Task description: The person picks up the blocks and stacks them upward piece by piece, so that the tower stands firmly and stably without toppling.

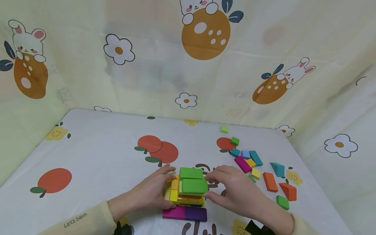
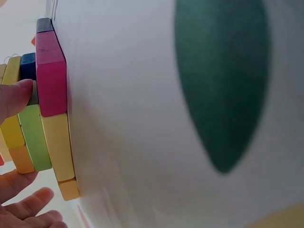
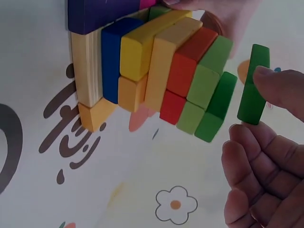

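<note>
A layered stack of coloured wooden blocks (image 3: 161, 61) rises from a base with magenta (image 1: 174, 212) and purple (image 1: 196, 214) blocks at its near side. My left hand (image 1: 154, 187) holds the stack from the left, thumb on the near side, fingertips at the far side. In the right wrist view, my right hand (image 3: 270, 147) pinches a green block (image 3: 251, 102) between thumb and fingers, a small gap away from the stack's top. A green block (image 3: 216, 111) forms the stack's top layer. From the head, my right hand (image 1: 235, 191) is right of the stack.
Loose blocks lie to the right on the white printed cloth (image 1: 97, 153), among them a magenta block (image 1: 242, 164), an orange block (image 1: 270, 181), a teal wedge (image 1: 277, 169) and a green block (image 1: 282, 202). A printed curtain (image 1: 147, 75) hangs behind the table.
</note>
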A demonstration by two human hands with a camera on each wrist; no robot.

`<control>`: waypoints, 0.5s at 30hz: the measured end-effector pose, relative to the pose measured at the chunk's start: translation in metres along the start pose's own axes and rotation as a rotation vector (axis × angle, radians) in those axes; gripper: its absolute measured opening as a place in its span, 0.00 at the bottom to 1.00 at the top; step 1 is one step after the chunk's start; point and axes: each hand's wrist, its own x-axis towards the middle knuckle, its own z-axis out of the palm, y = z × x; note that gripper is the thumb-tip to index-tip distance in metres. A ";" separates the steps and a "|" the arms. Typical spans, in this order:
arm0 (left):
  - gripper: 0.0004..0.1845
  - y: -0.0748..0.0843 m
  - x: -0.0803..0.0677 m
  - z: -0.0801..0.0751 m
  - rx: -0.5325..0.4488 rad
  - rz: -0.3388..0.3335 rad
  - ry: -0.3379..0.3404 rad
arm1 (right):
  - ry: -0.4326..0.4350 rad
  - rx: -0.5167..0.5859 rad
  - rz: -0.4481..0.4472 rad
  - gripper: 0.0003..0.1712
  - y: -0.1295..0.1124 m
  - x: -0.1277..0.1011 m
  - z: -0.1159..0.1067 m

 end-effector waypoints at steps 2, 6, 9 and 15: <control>0.38 0.000 0.000 0.000 -0.002 -0.005 -0.002 | -0.009 -0.026 -0.004 0.18 -0.001 0.002 0.002; 0.38 0.001 0.000 -0.001 -0.007 -0.013 -0.008 | -0.021 -0.057 0.001 0.17 -0.001 0.005 0.005; 0.38 0.001 0.000 0.000 -0.006 -0.016 -0.012 | -0.034 -0.051 0.014 0.18 0.000 0.006 0.007; 0.38 0.001 0.000 0.000 -0.001 -0.014 -0.007 | -0.059 -0.033 0.044 0.20 0.001 0.008 0.007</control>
